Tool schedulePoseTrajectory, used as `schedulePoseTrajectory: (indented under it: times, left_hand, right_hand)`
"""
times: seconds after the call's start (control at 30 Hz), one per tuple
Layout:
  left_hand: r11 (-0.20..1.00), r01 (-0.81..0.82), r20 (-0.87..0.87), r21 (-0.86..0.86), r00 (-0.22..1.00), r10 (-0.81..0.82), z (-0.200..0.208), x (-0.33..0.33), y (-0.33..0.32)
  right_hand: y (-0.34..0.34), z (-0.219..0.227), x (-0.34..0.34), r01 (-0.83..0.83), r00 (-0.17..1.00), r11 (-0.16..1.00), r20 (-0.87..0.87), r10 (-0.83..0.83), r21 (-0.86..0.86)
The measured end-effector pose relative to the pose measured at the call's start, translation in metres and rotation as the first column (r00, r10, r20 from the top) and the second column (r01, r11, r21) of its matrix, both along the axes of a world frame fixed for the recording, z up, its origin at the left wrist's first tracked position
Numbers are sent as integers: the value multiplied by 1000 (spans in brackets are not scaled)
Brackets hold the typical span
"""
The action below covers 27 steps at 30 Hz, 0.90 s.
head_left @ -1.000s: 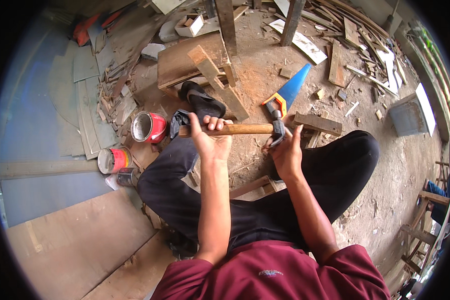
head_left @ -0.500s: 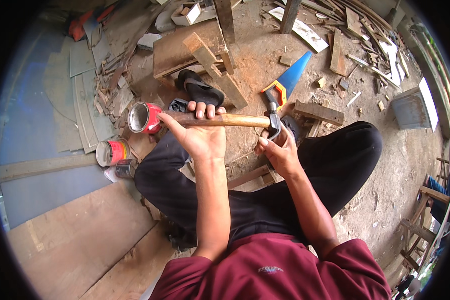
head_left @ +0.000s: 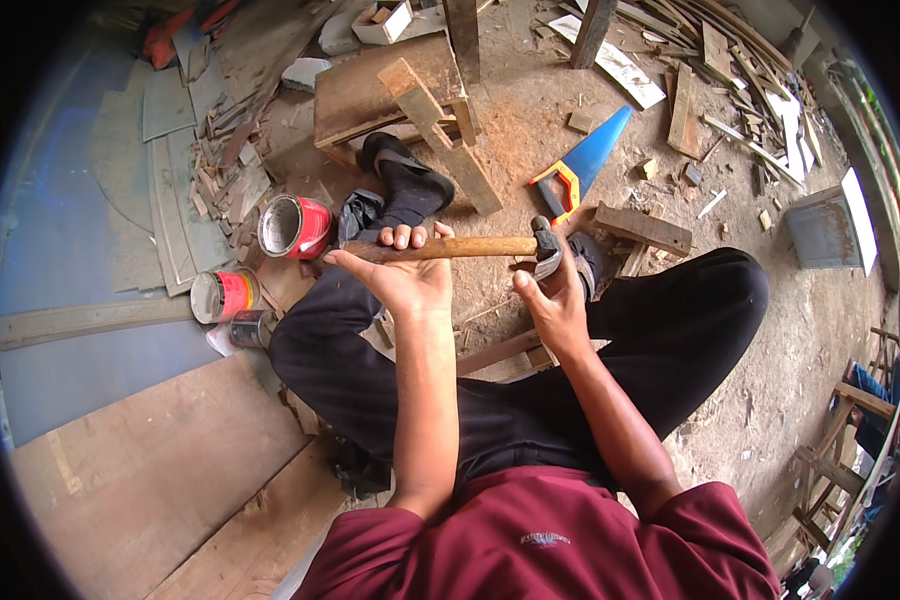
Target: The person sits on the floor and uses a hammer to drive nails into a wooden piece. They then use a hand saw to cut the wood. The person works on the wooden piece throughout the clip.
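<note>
A claw hammer [head_left: 490, 247] with a brown wooden handle lies level across both hands, above my crossed legs. My left hand [head_left: 410, 275] is wrapped round the grip end of the handle, palm up, its fingertips curled over the top. At the metal head, my right hand [head_left: 558, 300] grips with thumb and fingers, partly hiding it. Beyond the hammer head, a handsaw [head_left: 587, 160] with a blue blade and an orange and black handle rests on the floor. Left of my left hand stands a red tin can [head_left: 297, 226].
Another can with a red and yellow label [head_left: 222, 296] and a dark tin [head_left: 252, 329] stand by my left knee. A wooden stool [head_left: 390, 85] lies ahead, and a wood block [head_left: 642, 229] sits near my right foot. Scrap wood [head_left: 682, 112] litters the far right, near a grey bucket [head_left: 828, 224].
The hammer has turned in my hands, so its head shows from another side. Its head end has dropped slightly, and my right hand has shifted around it. The view has moved a little.
</note>
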State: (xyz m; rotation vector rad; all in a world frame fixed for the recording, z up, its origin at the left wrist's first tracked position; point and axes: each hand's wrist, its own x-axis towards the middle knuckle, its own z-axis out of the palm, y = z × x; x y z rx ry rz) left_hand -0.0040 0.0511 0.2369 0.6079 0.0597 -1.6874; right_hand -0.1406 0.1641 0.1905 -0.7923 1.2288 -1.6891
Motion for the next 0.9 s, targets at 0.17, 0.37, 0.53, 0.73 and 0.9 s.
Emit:
schedulePoseTrajectory:
  times: [0.17,0.37,0.53,0.73,0.9]
  left_hand:
    - [995,31,-83,95,996,-23,-17,14,0]
    - [981,192,-82,15,978,-190,-17,18,-3]
    - [993,120,36,6,992,-121,-25,14,-3]
    - [995,94,111,26,989,-96,-85,-16,21]
    - [735,639,-14,225,757,-654,-134,-16,43]
  right_hand:
    - [1,25,-5,169,660,985,-740,-132,-26]
    - [14,19,-16,20,664,996,-746,48,82]
    - [11,10,-16,-8,1000,963,14,4,270]
    - [1,13,-16,230,966,971,-137,-220,65]
    - [1,10,-42,256,856,965,-479,-195,64]
